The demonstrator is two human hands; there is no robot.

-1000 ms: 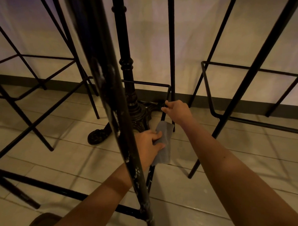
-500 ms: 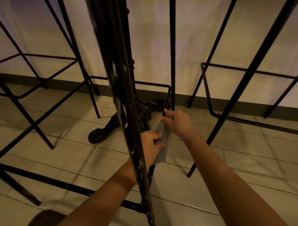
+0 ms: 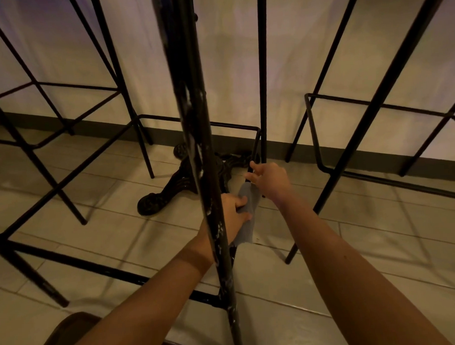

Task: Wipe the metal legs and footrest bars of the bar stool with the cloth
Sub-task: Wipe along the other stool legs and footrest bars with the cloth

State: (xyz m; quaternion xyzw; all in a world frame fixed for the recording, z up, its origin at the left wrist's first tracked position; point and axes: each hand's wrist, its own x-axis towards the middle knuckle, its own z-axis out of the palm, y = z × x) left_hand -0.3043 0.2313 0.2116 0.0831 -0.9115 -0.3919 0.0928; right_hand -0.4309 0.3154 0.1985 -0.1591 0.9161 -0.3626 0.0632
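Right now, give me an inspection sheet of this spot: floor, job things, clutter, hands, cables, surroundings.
Surface: pale tiled floor.
Job's things: grey cloth wrapped on a thin black stool leg; near leg scuffed with white marks.
Clutter: nothing seen.
Hands: left hand holds the cloth; right hand grips the thin leg above it.
Cables: nothing seen.
Surroundings: ornate table base, more stools, light wall.

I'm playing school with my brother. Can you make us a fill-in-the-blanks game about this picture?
1. The left hand holds a ____ cloth.
2. The right hand grips a thin ____ metal bar.
3. The ornate table base stands on the ____ floor.

Missing words: grey; black; tiled
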